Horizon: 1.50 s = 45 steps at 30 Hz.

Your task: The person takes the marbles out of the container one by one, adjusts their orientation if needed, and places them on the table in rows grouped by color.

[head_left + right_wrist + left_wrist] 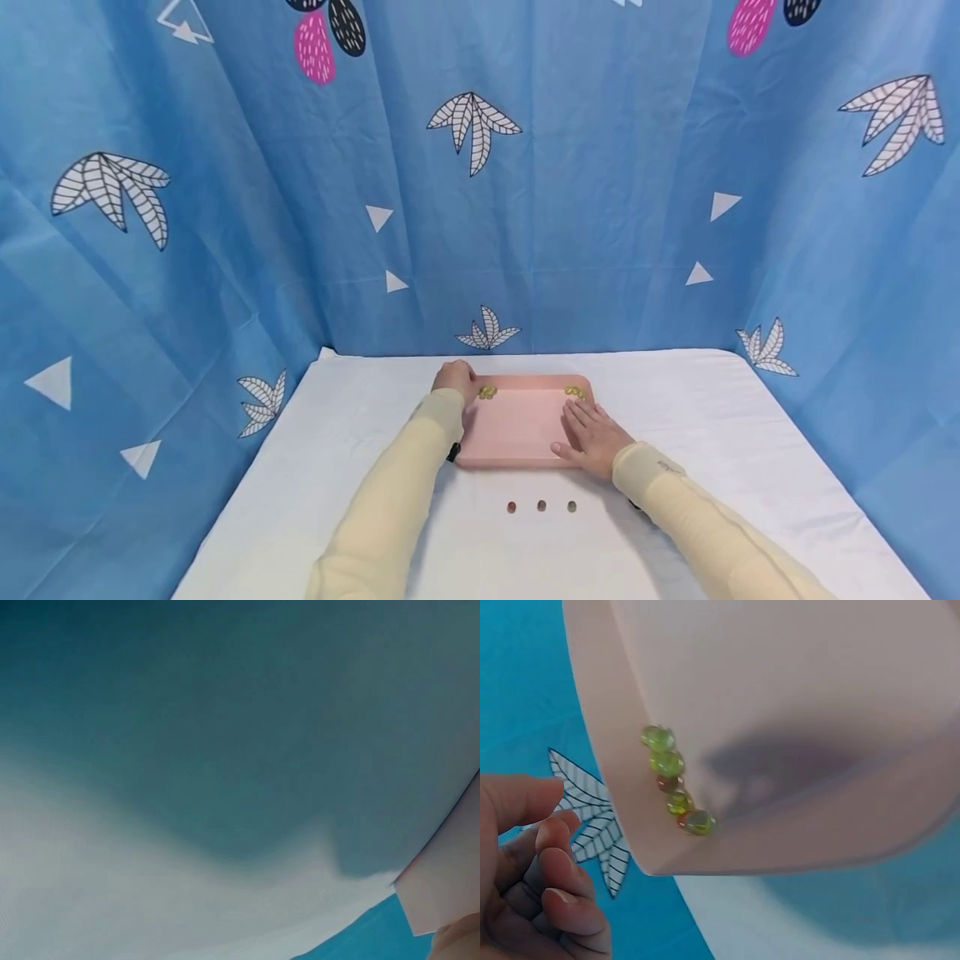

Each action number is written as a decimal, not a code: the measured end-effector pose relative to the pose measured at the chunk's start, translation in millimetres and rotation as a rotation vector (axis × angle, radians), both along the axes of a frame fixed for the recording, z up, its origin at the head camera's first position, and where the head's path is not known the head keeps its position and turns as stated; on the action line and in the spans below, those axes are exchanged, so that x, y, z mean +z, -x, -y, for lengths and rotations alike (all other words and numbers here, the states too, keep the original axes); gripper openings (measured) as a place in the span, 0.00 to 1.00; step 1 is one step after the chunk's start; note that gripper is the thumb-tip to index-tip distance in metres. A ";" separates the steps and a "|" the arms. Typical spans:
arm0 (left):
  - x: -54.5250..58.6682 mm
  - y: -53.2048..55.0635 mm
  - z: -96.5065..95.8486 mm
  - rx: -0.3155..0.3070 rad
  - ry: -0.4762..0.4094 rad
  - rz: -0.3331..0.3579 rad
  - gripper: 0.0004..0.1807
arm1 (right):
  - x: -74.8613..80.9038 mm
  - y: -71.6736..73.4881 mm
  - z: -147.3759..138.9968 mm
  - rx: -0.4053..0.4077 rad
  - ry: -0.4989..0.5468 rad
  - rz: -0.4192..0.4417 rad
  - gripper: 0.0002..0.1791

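A shallow pink tray (517,425) lies on the table. My left hand (456,380) is at its far left corner; in the left wrist view the fingers (570,911) curl loosely beside the tray wall, with nothing seen between them. Small shiny green glass beads (487,392), some with reddish tints, sit in that corner and form a row (667,761) along the wall. Another green cluster (574,391) occupies the far right corner. My right hand (592,435) rests over the tray's right side, fingers extended. Only a sliver of it appears in the right wrist view.
Three small beads lie in a row in front of the tray: a red one (512,507), a brownish one (542,505) and a grey-green one (572,506). A white cloth (705,417) covers the table. Blue patterned curtains (600,208) surround the back and sides.
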<state>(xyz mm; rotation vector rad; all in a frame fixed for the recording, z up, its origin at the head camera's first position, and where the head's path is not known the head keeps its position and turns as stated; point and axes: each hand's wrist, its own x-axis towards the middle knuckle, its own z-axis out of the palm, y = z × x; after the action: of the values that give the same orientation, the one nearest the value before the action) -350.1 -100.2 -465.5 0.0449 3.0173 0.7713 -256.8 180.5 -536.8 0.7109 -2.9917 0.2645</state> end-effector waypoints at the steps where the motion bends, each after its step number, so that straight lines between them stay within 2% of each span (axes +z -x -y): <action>1: -2.7 1.9 0.6 -0.001 0.005 0.004 0.12 | -0.2 -0.5 0.5 -0.002 -0.003 0.002 0.51; 7: -11.8 11.8 -2.7 -0.049 0.067 0.014 0.10 | 3.3 -5.2 0.6 -0.025 -0.015 0.023 0.51; 16: -14.5 16.0 -6.1 -0.047 0.201 0.081 0.04 | 4.4 -7.4 5.4 -0.007 -0.016 0.039 0.50; 23: -18.0 9.2 -5.3 -0.074 0.264 0.097 0.05 | -1.1 -7.6 8.3 -0.006 0.000 0.024 0.50; 28: -17.2 20.2 -13.6 -0.084 0.355 0.086 0.07 | 5.9 -7.3 6.3 -0.003 -0.040 0.007 0.50; 32: -18.2 24.4 -18.3 -0.083 0.405 0.093 0.07 | 7.1 -6.0 3.7 -0.002 -0.044 -0.006 0.49; 40: -28.7 27.5 -18.1 -0.081 0.424 0.075 0.06 | 2.2 -2.3 2.3 0.003 -0.030 0.011 0.50; 45: -30.0 25.7 -18.7 -0.097 0.422 0.089 0.07 | 3.2 -0.9 2.2 -0.002 -0.044 0.020 0.50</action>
<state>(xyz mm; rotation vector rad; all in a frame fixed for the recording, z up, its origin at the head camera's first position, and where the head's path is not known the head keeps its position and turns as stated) -375.8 -81.5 -495.6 0.1410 2.9941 0.1161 -255.9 178.3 -533.5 0.7138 -3.0255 0.2069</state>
